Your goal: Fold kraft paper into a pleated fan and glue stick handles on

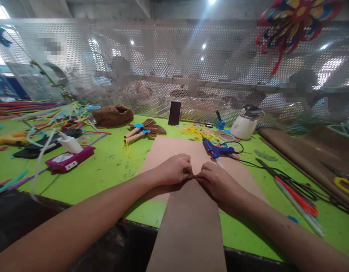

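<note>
My left hand [176, 169] and my right hand [216, 180] meet over a long brown paper strip [188, 226] that runs from the green table toward me. Both hands are closed in a pinch on the strip's far end, where it bunches between my fingertips. Under the hands lies a tan cardboard sheet [168, 151]. A blue glue gun [215, 149] rests just beyond my right hand on that sheet.
Coloured pipe cleaners [44, 113] pile at the left near a pink box [69, 158]. Small brooms [143, 130], a phone [174, 112] and a white kettle [246, 122] stand farther back. Scissors and red sticks [296, 192] lie right. A perforated screen [174, 68] backs the table.
</note>
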The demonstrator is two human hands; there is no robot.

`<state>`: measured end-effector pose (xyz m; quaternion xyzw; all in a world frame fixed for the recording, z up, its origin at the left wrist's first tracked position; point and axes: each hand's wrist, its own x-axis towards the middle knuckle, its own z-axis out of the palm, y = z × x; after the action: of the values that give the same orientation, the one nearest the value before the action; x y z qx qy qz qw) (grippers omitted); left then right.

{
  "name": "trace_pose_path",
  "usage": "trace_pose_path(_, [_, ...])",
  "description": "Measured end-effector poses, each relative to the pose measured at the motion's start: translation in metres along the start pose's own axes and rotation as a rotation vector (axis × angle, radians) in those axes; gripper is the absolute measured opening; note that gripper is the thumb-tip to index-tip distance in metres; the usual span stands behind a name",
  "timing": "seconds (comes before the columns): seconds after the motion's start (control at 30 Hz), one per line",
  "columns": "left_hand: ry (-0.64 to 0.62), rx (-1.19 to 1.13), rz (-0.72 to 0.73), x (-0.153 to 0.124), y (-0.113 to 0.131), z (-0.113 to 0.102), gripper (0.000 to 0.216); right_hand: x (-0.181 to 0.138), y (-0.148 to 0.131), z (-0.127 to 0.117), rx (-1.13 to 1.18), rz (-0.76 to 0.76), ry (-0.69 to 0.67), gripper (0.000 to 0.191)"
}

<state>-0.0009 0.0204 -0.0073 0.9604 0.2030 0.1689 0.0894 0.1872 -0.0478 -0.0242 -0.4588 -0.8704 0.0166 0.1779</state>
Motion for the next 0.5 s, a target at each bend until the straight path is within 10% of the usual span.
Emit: trace_pose_path(0.5, [-0.176, -0.064, -0.007, -0.012, -0.003, -0.021, 0.025, -0.017, -0.008, -0.012, -0.062, 0.056, 0.015, 0.019])
